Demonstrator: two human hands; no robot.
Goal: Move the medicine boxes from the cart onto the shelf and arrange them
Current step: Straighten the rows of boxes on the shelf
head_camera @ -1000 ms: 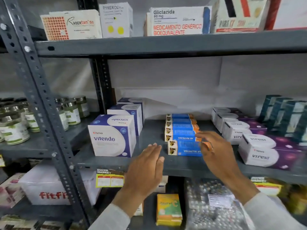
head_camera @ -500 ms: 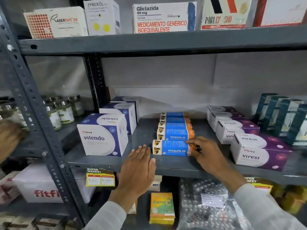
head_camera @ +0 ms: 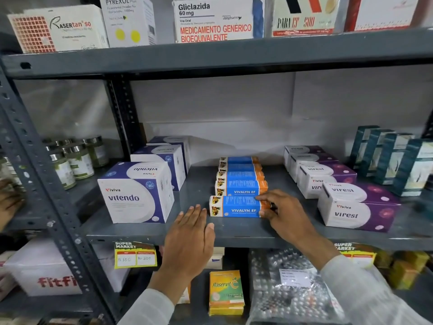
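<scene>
A row of several long blue and orange Vivalyn EF boxes (head_camera: 240,177) runs front to back on the middle shelf (head_camera: 234,238). The front Vivalyn EF box (head_camera: 234,206) lies flat near the shelf edge. My right hand (head_camera: 284,214) has its fingers and thumb around that box's right end. My left hand (head_camera: 189,238) lies flat and open on the shelf edge, just left of the box, fingers together and holding nothing. The cart is out of sight.
White and blue Vitendo boxes (head_camera: 138,192) stand left of the row, purple Viresi boxes (head_camera: 356,207) and teal boxes (head_camera: 393,158) right. Jars (head_camera: 75,160) fill the left bay. Boxes line the top shelf (head_camera: 210,55). Another person's hand (head_camera: 9,200) shows at far left.
My right hand has set the front Vivalyn box down square behind the shelf edge and still grips its right end. My left hand has barely moved. A hand appeared at far left.
</scene>
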